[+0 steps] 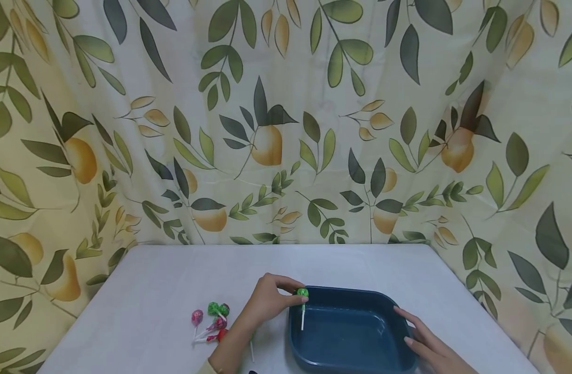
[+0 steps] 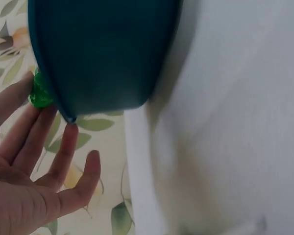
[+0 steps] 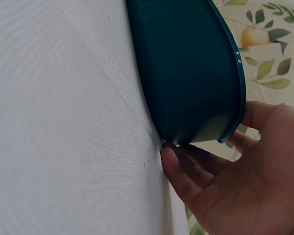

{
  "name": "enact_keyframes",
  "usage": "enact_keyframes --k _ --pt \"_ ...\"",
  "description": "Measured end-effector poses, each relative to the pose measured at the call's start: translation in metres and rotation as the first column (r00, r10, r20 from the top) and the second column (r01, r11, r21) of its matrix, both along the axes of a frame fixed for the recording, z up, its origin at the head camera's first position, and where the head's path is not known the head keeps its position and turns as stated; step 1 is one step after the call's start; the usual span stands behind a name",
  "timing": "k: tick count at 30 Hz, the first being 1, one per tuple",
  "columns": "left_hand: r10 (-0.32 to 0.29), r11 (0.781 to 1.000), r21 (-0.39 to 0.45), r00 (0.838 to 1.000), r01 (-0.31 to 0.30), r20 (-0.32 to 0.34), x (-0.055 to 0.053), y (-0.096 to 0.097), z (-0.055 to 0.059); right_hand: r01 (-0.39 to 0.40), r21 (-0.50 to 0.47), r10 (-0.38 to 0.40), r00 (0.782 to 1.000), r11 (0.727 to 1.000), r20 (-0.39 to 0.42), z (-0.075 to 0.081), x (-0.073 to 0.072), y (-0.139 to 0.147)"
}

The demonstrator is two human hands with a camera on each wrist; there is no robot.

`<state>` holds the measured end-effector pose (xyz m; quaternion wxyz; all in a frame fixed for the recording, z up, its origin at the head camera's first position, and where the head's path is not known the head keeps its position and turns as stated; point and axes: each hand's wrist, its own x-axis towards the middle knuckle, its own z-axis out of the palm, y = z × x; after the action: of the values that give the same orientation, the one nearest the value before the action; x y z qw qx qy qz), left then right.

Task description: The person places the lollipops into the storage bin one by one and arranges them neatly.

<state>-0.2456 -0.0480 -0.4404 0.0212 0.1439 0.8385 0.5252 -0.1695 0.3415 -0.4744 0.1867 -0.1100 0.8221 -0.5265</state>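
My left hand (image 1: 270,298) pinches a green-wrapped lollipop (image 1: 302,293) between thumb and fingers at the far left corner of a dark blue rectangular dish (image 1: 349,349). The lollipop's white stick points down over the dish's inside. In the left wrist view, the green wrapper (image 2: 41,91) shows beside the dish rim, with the other fingers spread. At the dish's right end, my right hand (image 1: 431,343) holds the rim and side. The right wrist view shows its fingers (image 3: 179,171) against the lower outer wall (image 3: 186,73). The dish's inside shows no other lollipops.
Left of my left forearm lie several lollipops, among them a pink one (image 1: 197,317), a green one (image 1: 213,308) and a red one (image 1: 222,334). A thin stick (image 1: 252,351) shows beside the forearm. The white table (image 1: 164,275) ends at a leaf-patterned curtain (image 1: 286,156).
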Motion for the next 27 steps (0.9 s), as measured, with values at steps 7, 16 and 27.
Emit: enact_keyframes --k 7,16,27 --pt "0.013 1.0 -0.024 1.0 -0.013 0.0 -0.001 0.011 -0.008 0.028 0.034 -0.028 1.0 0.999 -0.001 0.003 0.002 -0.003" --pt "-0.043 0.998 -0.059 0.993 0.037 -0.112 -0.003 0.027 -0.019 0.052 0.043 -0.053 0.998 0.998 0.023 0.005 0.004 -0.003" --pt "-0.057 0.971 -0.238 0.977 0.006 -0.206 0.001 0.036 -0.017 0.024 0.045 -0.025 1.0 0.999 0.008 0.005 0.005 -0.002"
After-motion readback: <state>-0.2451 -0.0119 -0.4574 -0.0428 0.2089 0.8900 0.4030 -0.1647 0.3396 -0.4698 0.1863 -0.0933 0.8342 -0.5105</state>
